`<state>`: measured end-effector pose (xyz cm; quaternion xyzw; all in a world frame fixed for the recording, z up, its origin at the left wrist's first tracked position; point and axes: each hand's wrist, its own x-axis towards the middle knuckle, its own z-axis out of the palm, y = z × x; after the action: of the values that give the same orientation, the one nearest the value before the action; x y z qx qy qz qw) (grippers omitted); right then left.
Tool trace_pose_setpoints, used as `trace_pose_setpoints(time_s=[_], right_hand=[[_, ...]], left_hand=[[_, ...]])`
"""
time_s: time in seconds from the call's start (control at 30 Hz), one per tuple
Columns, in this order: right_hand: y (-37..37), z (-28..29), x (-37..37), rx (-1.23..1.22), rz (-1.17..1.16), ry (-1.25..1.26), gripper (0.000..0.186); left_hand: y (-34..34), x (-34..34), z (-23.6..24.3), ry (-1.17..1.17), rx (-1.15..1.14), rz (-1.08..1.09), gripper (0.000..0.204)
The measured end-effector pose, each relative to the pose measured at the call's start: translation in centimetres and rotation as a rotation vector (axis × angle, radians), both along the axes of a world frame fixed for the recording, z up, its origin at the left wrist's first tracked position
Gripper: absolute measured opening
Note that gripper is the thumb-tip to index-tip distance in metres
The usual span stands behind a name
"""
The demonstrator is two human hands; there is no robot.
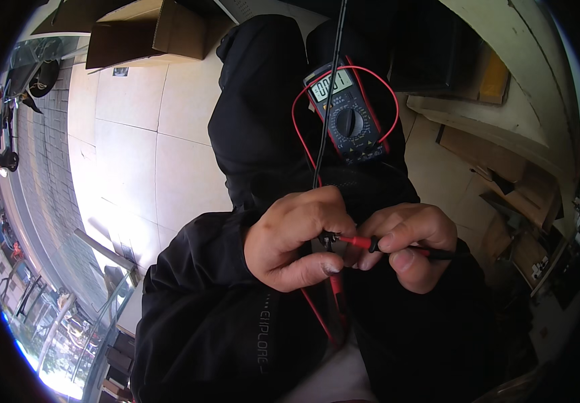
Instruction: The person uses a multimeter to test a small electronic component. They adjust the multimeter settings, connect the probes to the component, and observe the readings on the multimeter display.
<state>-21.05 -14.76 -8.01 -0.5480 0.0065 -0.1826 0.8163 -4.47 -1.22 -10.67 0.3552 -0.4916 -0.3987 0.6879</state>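
My left hand (293, 238) is closed around a small dark connector (329, 239), which mostly hides between its thumb and fingers. A black cable (325, 127) runs down into that hand from the top edge. My right hand (414, 242) pinches a red and black test probe (365, 243), its tip pointing left against the connector; exact contact is too small to tell. Beneath the left thumb shows a second red and black probe (335, 285), apparently held there too. The digital multimeter (351, 124) lies on my leg, its display lit, with a red lead (395, 101) looping over it.
My dark-clothed legs (256, 127) stretch away over a pale tiled floor (125, 134). An open cardboard box (186, 30) stands at the far left. On the right are a pale curved surface (484, 127) and more cardboard (505, 181). A glass pane (112, 302) borders the left side.
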Motion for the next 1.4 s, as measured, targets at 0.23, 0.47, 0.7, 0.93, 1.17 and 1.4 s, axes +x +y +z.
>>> trace_pose_setpoints(time_s=[0.23, 0.47, 0.7, 0.93, 1.17, 1.4], right_hand=[[0.3, -0.2, -0.3, 0.034, -0.017, -0.006, 0.018], [0.4, -0.3, -0.1, 0.041, -0.063, -0.031, 0.019], [0.1, -0.3, 0.3, -0.143, -0.063, -0.128, 0.019], [0.6, -0.5, 0.0, -0.114, -0.098, -0.105, 0.016], [0.9, -0.5, 0.3, -0.08, -0.114, -0.11, 0.014], [0.9, -0.7, 0.0, -0.083, -0.121, -0.106, 0.014]], left_hand=[[0.1, 0.0, 0.2, 0.004, 0.013, -0.019, 0.031], [0.1, 0.0, 0.4, -0.001, 0.062, -0.025, 0.032], [0.0, 0.0, 0.3, -0.002, 0.078, -0.041, 0.03], [0.1, -0.2, -0.1, -0.005, 0.052, -0.053, 0.03], [0.1, -0.1, 0.3, -0.038, 0.057, -0.037, 0.03], [0.1, -0.3, 0.0, -0.032, 0.044, -0.03, 0.031]])
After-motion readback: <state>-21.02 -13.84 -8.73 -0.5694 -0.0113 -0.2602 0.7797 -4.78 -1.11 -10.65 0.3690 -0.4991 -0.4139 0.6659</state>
